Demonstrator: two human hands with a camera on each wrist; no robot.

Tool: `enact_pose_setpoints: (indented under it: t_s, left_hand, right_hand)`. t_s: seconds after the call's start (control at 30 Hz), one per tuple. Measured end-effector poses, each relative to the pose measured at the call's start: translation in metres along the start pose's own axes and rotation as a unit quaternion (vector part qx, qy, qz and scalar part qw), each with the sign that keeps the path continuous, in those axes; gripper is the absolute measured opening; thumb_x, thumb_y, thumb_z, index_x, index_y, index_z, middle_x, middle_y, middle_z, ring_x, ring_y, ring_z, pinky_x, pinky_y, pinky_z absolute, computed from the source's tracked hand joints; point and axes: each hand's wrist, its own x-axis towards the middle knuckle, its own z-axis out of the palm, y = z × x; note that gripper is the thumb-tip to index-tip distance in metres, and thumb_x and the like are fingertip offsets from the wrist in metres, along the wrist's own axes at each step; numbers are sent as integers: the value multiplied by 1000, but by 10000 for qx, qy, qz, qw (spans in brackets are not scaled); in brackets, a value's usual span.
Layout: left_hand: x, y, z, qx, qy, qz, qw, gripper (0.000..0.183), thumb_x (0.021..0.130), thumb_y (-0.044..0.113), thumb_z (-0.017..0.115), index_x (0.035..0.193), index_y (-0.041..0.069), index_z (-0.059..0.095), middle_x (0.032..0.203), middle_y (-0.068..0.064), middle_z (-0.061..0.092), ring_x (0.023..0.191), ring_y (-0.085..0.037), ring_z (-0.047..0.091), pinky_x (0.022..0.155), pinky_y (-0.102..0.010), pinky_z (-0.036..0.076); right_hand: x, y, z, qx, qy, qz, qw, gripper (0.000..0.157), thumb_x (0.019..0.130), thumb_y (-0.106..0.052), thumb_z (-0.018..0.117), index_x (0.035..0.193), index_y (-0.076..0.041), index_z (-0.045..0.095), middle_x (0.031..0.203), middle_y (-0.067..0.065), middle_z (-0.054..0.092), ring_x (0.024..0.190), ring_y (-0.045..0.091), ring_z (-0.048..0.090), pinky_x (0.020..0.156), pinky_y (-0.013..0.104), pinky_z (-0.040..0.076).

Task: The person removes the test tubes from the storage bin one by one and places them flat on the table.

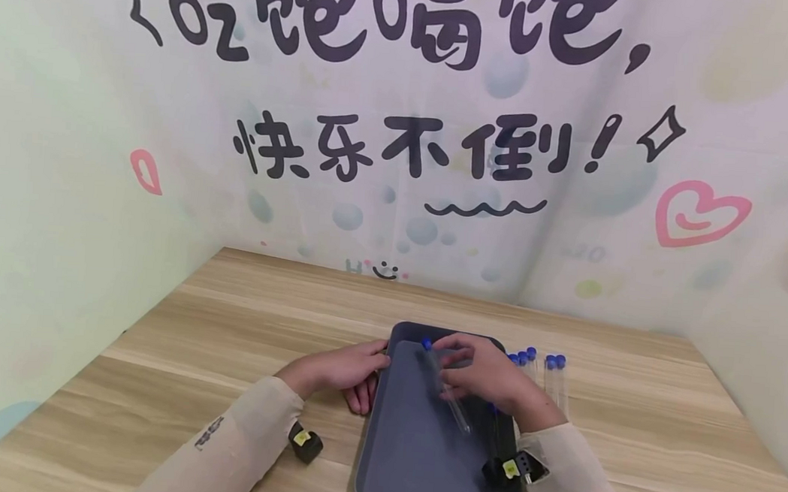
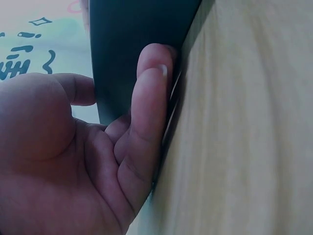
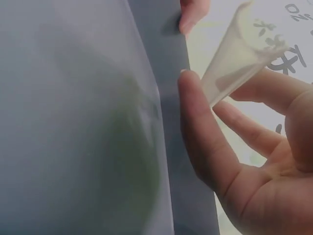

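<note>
A dark grey tray point(image 1: 409, 442) lies lengthwise on the table in the head view. At its left side, my left hand point(image 1: 353, 368) grips the edge. In the left wrist view, the thumb touches the rim and the fingers point(image 2: 146, 107) curl against the lower wall. Above the tray, my right hand point(image 1: 484, 368) pinches a clear test tube point(image 1: 457, 412) with a blue cap. The tube slants, its cap toward the far left and its rounded end toward me. In the right wrist view, the tube point(image 3: 234, 61) sits between thumb and fingers.
Several blue-capped test tubes point(image 1: 555, 376) are on the wooden table point(image 1: 653, 435) to the right of the tray. Part of another blue cap point(image 1: 495, 408) shows below my right hand, near the tray's right side. A printed cloth wall point(image 1: 368, 229) stands behind the table.
</note>
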Motion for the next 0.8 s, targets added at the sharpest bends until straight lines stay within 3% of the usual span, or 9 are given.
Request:
enact_pose_setpoints:
  t_s: [0.3,0.43,0.63,0.8]
  left_hand:
    - [-1,0,0,-3,-5,42,10000,50,108,26,32,158,20,26,66,-13,64,47,-18,64,46,-33,58]
    - [-1,0,0,12,-2,40,10000,50,108,26,32,158,20,25,67,-13,63,47,-18,64,46,-33,58]
    - [0,0,1,42,21,42,10000,50,108,25,32,157,18,26,67,-12,63,48,-18,64,47,-33,59]
    - [0,0,1,44,23,79,10000,50,108,25,32,157,18,26,67,-13,63,48,-18,64,46,-33,58]
  right_hand:
    - [-3,-4,-6,329,-295,-246,9987,47,97,-4,62,140,6,49,133,35,56,106,39,69,85,44,62]
    - [-5,-6,-8,418,-213,-329,9984,45,97,-6,62,139,7,50,131,35,56,104,41,69,88,46,62]
    - [-11,-16,-11,350,128,-382,9986,40,96,-8,66,134,0,56,126,31,61,94,30,72,86,43,62]
    - [-22,-26,-17,161,321,-511,9981,41,95,-11,68,134,-4,58,124,24,65,98,28,71,87,42,62]
